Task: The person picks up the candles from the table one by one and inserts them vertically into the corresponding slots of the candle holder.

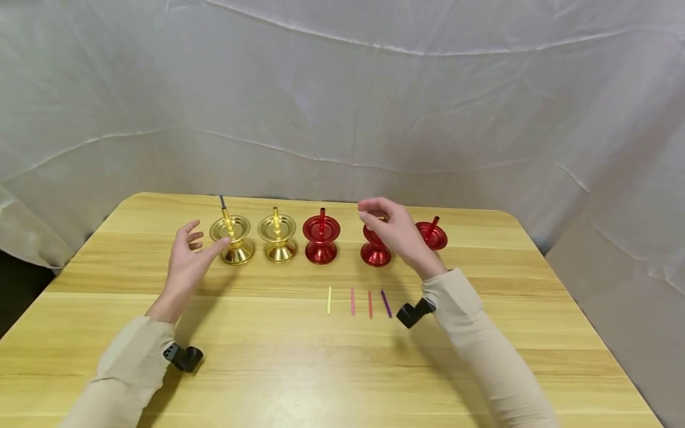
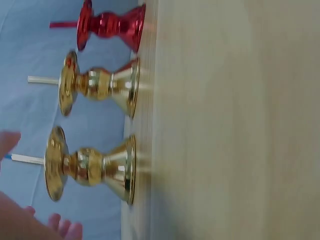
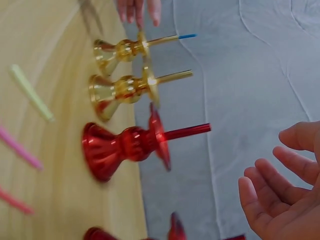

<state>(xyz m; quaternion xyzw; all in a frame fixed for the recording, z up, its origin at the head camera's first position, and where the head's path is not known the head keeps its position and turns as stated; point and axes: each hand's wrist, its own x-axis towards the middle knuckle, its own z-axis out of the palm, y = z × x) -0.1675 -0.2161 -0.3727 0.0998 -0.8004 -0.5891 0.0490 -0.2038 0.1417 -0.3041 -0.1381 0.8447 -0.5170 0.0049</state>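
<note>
My left hand (image 1: 188, 261) is beside the leftmost gold candle holder (image 1: 238, 253), thumb at its dish and fingers spread, holding nothing. A thin blue stick (image 1: 222, 201) stands in that holder's upright tube. To its right is a second gold candle holder (image 1: 280, 252) with nothing showing above its tube. My right hand (image 1: 397, 230) hovers over a red candle holder (image 1: 376, 255) and partly hides it in the head view. In the right wrist view, the right hand's fingers (image 3: 272, 187) are loosely bent with nothing between them.
Another red candle holder (image 1: 321, 252) stands mid-row, and one more red holder (image 1: 437, 239) is at the right end. In front lie a yellow stick (image 1: 329, 301), a pink stick (image 1: 352, 302), a coral stick (image 1: 370, 305) and a purple stick (image 1: 386, 304). A grey curtain (image 1: 342, 107) hangs behind the table.
</note>
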